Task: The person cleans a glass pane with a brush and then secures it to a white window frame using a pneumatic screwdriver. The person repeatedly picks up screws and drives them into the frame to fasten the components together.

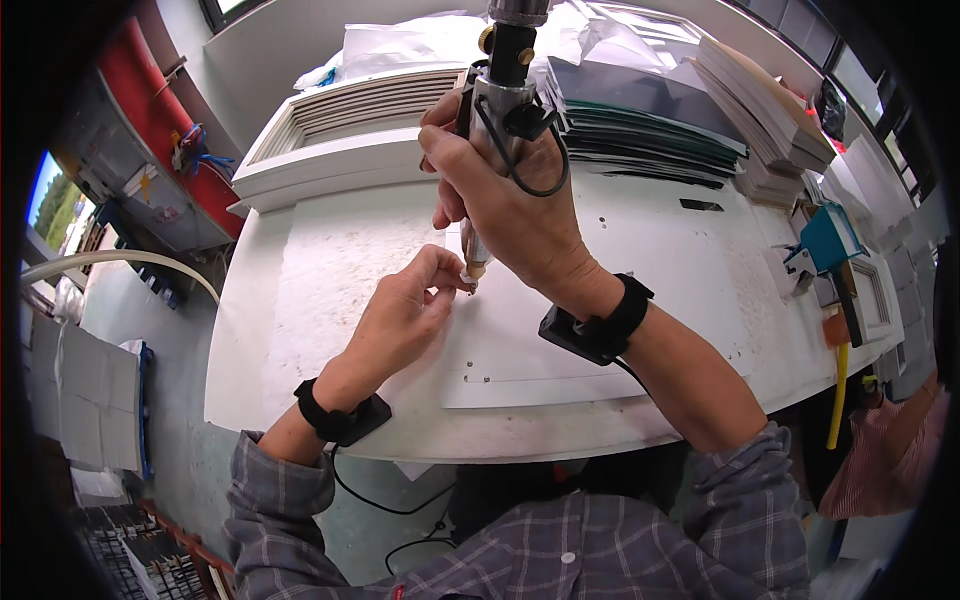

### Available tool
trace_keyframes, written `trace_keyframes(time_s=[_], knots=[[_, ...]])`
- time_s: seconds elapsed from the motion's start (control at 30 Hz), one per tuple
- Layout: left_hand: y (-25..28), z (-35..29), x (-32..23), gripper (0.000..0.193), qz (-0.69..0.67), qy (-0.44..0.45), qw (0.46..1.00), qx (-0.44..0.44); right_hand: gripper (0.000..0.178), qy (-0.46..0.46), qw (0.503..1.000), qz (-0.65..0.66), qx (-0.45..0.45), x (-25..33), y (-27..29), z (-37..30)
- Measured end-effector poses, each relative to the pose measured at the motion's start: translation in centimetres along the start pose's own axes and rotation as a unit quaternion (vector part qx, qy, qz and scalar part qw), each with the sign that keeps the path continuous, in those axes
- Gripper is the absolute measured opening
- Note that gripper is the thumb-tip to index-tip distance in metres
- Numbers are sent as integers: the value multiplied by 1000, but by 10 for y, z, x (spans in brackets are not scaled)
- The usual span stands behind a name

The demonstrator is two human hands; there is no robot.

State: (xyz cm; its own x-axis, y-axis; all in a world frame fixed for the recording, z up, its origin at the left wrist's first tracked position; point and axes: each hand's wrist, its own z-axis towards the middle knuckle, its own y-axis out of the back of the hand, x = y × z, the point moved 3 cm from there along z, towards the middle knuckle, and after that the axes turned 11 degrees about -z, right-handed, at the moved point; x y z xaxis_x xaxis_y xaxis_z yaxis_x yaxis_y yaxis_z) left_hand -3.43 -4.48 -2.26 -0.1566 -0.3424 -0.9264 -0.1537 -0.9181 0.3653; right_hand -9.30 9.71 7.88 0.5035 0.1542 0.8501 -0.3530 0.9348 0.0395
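My right hand [515,205] is wrapped around the body of an upright power screwdriver [515,85], silver and black, which comes down from above. Its tip points at a white board [590,320] lying flat on the table. By that tip my left hand [405,305] has thumb and forefinger pinched together; whatever sits between them is too small to make out. Small metal pieces [478,379] dot the board near its front left corner, with more further back. Each wrist wears a black strap with a small box.
White frames [350,130] are stacked at the back left of the white table [240,350]. Dark sheets [650,120] and pale boards [770,110] pile up behind. A teal tool [830,237] and a yellow hose [838,400] are at the right, near another person's sleeve [870,460].
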Motion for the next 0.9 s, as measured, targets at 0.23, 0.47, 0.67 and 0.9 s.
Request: trace_keyframes(time_s=[0.23,0.47,0.67,0.9], knots=[[1,0,4,17,-8,-2,1000,-7,17,-11,1000,5,12,-6,-6,1],[4,1,14,21,-32,-29,999,-9,17,-35,999,-1,29,-14,-7,-1],[8,7,23,23,-120,20,993,1,17,-39,997,-37,50,-19,-11,-4],[8,7,23,24,-123,43,991,5,20,69,991,-100,51,-33,-13,-5]])
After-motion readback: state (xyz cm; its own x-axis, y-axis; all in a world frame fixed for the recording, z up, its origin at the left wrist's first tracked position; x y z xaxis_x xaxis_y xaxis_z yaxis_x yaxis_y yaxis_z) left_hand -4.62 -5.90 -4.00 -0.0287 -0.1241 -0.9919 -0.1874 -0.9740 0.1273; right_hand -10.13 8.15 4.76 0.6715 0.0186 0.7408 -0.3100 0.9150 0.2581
